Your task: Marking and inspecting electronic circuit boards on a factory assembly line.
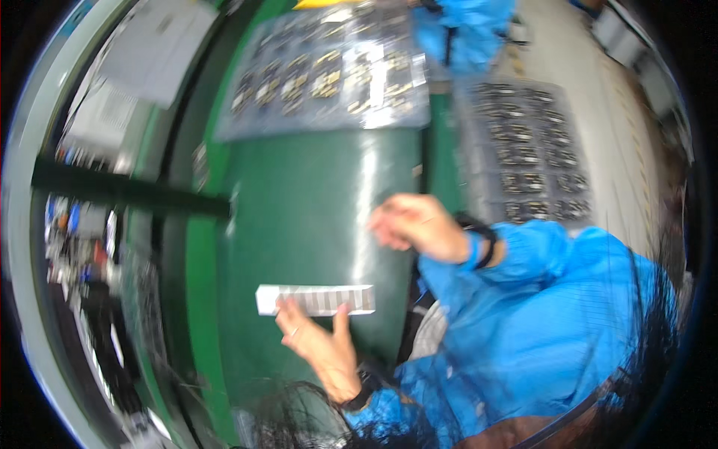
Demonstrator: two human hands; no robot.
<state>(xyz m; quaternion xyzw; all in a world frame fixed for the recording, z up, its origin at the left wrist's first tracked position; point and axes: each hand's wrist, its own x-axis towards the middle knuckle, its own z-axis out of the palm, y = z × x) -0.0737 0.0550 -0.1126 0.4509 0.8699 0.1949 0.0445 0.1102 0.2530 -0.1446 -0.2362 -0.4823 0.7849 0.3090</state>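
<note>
One white, flat strip divided by grey rectangular bands (318, 300), two bare hands and two clear plastic trays of small dark parts, one beyond the strip (299, 129) and one to the right (479, 153), can be counted; the parts themselves are too blurred to number. The left hand (321, 348) reaches up from below, its thumb and fingers spread apart, tips touching the strip (whether they grip it, I cannot tell). The right hand (419, 227) comes in from the right above the green bench (299, 217), fingers bent inward; I cannot tell whether they meet or hold anything. The strip is over the near part of the bench, long axis running left to right, nearly level, plain white end pointing left.
</note>
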